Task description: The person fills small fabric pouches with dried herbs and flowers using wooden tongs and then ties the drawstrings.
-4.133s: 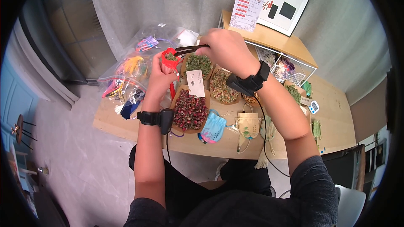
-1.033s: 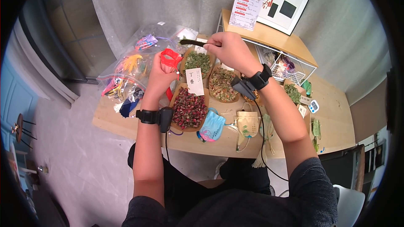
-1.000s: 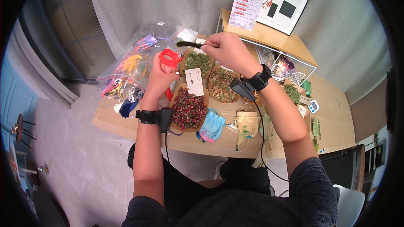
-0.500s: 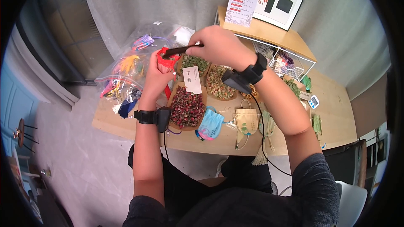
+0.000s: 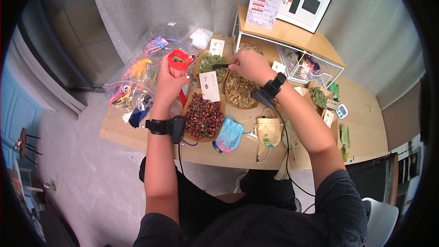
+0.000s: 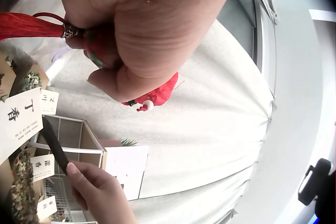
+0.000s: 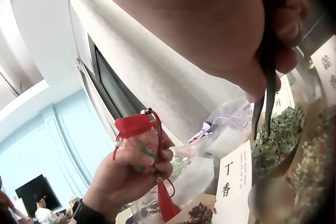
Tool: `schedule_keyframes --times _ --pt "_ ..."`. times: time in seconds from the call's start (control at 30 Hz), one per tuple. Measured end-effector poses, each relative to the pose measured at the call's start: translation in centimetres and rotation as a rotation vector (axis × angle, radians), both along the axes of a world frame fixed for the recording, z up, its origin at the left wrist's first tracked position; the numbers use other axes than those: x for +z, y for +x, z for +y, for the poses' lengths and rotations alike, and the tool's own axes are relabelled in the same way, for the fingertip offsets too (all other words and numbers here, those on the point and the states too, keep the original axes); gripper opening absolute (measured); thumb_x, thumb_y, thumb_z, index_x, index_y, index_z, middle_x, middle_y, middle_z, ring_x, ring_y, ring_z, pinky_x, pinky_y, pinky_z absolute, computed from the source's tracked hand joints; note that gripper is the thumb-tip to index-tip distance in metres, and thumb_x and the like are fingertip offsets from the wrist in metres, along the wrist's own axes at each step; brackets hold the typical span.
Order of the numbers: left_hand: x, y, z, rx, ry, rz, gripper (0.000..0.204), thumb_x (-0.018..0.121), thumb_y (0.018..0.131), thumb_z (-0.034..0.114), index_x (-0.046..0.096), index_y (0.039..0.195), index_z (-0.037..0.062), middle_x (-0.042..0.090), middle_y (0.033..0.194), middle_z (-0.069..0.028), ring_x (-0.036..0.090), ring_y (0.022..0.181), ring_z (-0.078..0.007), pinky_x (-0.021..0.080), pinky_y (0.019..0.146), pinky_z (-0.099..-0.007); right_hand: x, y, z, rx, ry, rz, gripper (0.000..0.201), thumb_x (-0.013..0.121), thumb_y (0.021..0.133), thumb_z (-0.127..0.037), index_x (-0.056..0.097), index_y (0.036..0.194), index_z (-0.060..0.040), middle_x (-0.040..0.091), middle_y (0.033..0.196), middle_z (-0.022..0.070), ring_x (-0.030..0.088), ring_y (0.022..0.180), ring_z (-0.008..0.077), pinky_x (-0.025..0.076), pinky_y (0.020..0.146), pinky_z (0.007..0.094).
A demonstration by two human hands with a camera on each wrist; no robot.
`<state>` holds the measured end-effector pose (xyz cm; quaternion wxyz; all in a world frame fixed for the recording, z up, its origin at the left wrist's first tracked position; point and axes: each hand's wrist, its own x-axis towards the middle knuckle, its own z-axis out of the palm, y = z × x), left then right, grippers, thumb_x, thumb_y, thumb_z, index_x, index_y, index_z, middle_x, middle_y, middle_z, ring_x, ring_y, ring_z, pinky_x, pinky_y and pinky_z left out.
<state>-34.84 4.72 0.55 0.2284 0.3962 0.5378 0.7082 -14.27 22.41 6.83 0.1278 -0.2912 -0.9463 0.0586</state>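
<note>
My left hand [image 5: 169, 84] grips a small red drawstring pouch [image 5: 180, 65], mouth up and wide, with some green dried leaf visible inside. A red tassel [image 7: 166, 200] hangs below it in the right wrist view. Between the fingers and thumb of my right hand [image 5: 251, 67] are dark tweezers [image 5: 221, 66], their tips down at the green dried leaves [image 5: 212, 60] in a brown paper tray. The right wrist view shows the two prongs a little apart among the leaves [image 7: 281, 134]. Seen from the left wrist, my palm hides most of the pouch.
Dried rosebuds [image 5: 203, 116] fill a nearer tray, with a white label card [image 5: 209, 87] standing behind them. A tray of mixed dried flowers [image 5: 240, 91] sits to its right. Blue [image 5: 230, 135] and cream pouches [image 5: 268, 132] lie along the front; plastic bags [image 5: 141, 73] lie left.
Half a second ago the tweezers were at the pouch's mouth; now my right hand has moved right and down to the leaf tray. My left hand keeps holding the pouch in nearly the same place.
</note>
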Motion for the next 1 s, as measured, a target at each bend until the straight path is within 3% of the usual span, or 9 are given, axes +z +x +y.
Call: schedule_keyframes --times 0.13,0.23,0.27,0.37,0.5,0.7,0.8,1.0 --pt "-0.2 -0.2 0.2 0.0 0.01 0.008 0.066 0.064 0.075 -0.013 0.05 0.137 0.0078 0.061 0.112 0.001 0.058 0.097 -0.0089 0.049 0.085 -0.026 0.0 -1.9 1.1 0.153 0.099 0.1 0.016 0.078 0.084 -0.023 0.074 0.085 -0.0076 0.072 0.082 0.0125 0.07 0.086 0.035 0.052 0.077 0.0482" --pt "-0.2 -0.3 0.2 -0.018 0.032 -0.02 0.066 0.064 0.075 -0.013 0.05 0.136 0.0079 0.061 0.112 0.0009 0.058 0.098 -0.0089 0.049 0.086 -0.026 -0.1 -4.3 2.2 0.36 0.366 0.063 0.015 0.08 0.08 -0.023 0.072 0.083 -0.0104 0.072 0.079 0.0089 0.07 0.084 0.0331 0.048 0.079 0.0454" --pt "-0.2 -0.3 0.2 -0.027 0.043 -0.033 0.066 0.064 0.075 -0.013 0.05 0.136 0.0079 0.061 0.112 0.001 0.058 0.098 -0.0089 0.049 0.086 -0.0261 -0.1 -5.1 1.9 0.353 0.438 0.031 0.01 0.079 0.08 -0.019 0.073 0.086 -0.0141 0.071 0.078 0.0039 0.069 0.084 0.0265 0.042 0.083 0.041" --pt "-0.4 -0.6 0.4 -0.013 0.034 -0.003 0.066 0.064 0.075 -0.012 0.05 0.136 0.0078 0.061 0.113 0.0008 0.058 0.099 -0.0091 0.049 0.087 -0.0264 -0.7 -7.4 2.1 0.432 0.551 0.007 0.012 0.081 0.076 -0.022 0.071 0.078 -0.0147 0.072 0.077 0.0063 0.071 0.082 0.026 0.045 0.079 0.0412" --pt "-0.2 -0.6 0.1 -0.011 0.018 -0.006 0.065 0.064 0.075 -0.011 0.05 0.136 0.008 0.061 0.113 0.0005 0.058 0.099 -0.0101 0.049 0.087 -0.0271 -2.1 -9.1 3.2 0.507 0.507 -0.047 0.005 0.07 0.081 -0.016 0.073 0.077 -0.0174 0.072 0.072 0.0047 0.071 0.075 0.026 0.047 0.082 0.042" --pt "0.0 -0.7 -0.1 0.004 0.018 0.02 0.064 0.064 0.075 -0.01 0.05 0.135 0.0078 0.06 0.111 -0.0001 0.058 0.097 -0.011 0.049 0.087 -0.0275 -1.6 -9.0 4.1 0.332 0.864 -0.17 0.009 0.067 0.078 -0.013 0.073 0.075 -0.0176 0.068 0.07 0.0048 0.068 0.072 0.0228 0.044 0.079 0.038" --pt "0.1 -0.5 -0.1 0.002 0.01 0.012 0.064 0.064 0.075 -0.01 0.05 0.135 0.0073 0.061 0.112 -0.0005 0.058 0.098 -0.011 0.049 0.088 -0.0278 -1.0 -8.5 3.8 0.307 0.884 -0.142 0.01 0.067 0.076 -0.011 0.07 0.068 -0.0158 0.067 0.067 0.0055 0.067 0.07 0.0244 0.044 0.08 0.0383" --pt "0.4 -0.1 -0.2 0.002 -0.006 0.0 0.064 0.064 0.076 -0.011 0.05 0.135 0.0073 0.061 0.113 -0.0004 0.058 0.099 -0.0108 0.049 0.089 -0.0279 0.6 -7.3 2.3 0.1 0.757 -0.133 0.01 0.069 0.079 -0.013 0.076 0.072 -0.0139 0.073 0.071 0.0071 0.073 0.07 0.0249 0.053 0.063 0.0397"
